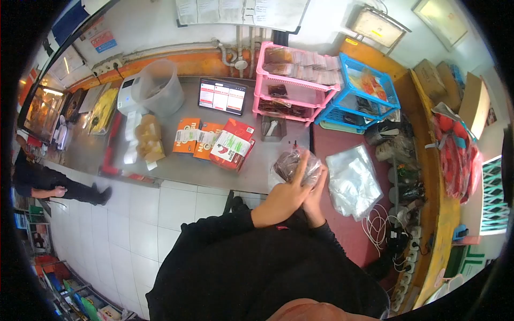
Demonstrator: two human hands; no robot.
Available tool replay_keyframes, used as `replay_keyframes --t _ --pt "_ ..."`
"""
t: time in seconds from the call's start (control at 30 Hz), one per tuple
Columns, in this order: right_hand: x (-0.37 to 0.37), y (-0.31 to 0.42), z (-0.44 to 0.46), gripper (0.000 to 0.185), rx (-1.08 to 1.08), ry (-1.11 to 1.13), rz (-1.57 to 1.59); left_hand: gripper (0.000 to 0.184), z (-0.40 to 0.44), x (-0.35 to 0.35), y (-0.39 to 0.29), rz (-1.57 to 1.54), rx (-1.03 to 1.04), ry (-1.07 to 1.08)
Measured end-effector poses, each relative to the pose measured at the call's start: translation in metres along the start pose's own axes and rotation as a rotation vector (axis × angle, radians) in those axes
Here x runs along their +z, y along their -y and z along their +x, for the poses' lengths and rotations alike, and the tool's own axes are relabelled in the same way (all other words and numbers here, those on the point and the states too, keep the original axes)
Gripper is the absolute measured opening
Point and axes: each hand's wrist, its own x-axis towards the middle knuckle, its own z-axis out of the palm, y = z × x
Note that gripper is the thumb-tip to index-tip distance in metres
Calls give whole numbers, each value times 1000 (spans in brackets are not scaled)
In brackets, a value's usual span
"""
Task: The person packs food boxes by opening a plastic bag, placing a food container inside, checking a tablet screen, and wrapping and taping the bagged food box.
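Clasping a dark-filled clear bag [288, 165], both hands [286, 199] [314, 197] are partly curled.

The pink rack [320, 86] is moulded plastic, smooth and semi-gloss; the blue rack [396, 93] to its right is plastic of similar sheen. Below the pink rack, the bench [262, 174] presents a smooth, greyish metal surface with a dull reflection. Left of the pink rack: tablet [222, 96], glossy screen; bucket [160, 85], translucent plastic, satin; orange boxes [186, 136], printed card. In front of the pink rack: bag [289, 163] between the hands [284, 200], thin clear film, creased and glossy. To its front right: bag stack [353, 182], clear film, highly glossy, wrinkled.
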Motion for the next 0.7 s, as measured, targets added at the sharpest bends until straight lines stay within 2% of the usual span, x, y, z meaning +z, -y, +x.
replay_keyframes --t 0.03,0.1,0.13,0.17,0.23,0.3,0.33,0.37,0.4,0.47,0.5,0.57,0.6,0.63,0.7 --pt "-6 -7 0 57 30 -97 13 66 1 5 -5 -2 10 1" --pt "-15 -8 2 55 -11 -138 -116 53 1 11 -16 -3 81 -7" --pt "-16 -1 3 57 -21 -202 -72 50 0 9 -22 -101 128 -95" --pt "-17 3 3 58 -31 -266 -27 50 -1 6 -24 -101 134 -93" --pt "-22 13 7 62 44 -263 81 49 -5 -12 -25 -369 287 -36" --pt "-21 29 9 65 -36 -232 358 57 -11 -8 -3 -368 319 -127" --pt "-20 28 10 69 -45 -244 298 59 -1 -19 4 -433 188 -348" --pt "-20 23 9 69 -40 -247 299 61 8 -20 11 -460 117 -456" --pt "-21 13 8 70 -109 -237 162 63 17 -22 18 -491 47 -564" --pt "-16 10 7 72 -222 -257 -195 61 31 7 34 -846 -181 -516" --pt "-8 14 9 72 -219 -251 -194 61 27 19 37 -844 -186 -519" --pt "6 20 15 66 -122 -221 -118 65 14 45 44 -1061 -303 -381" --pt "3 16 17 62 -66 -186 -289 65 9 62 54 -1140 -330 -380" --pt "2 14 21 59 -26 -144 -416 65 1 80 73 -1140 -339 -375" --pt "5 -6 25 56 -120 16 -634 65 -26 127 122 -789 -446 -200"
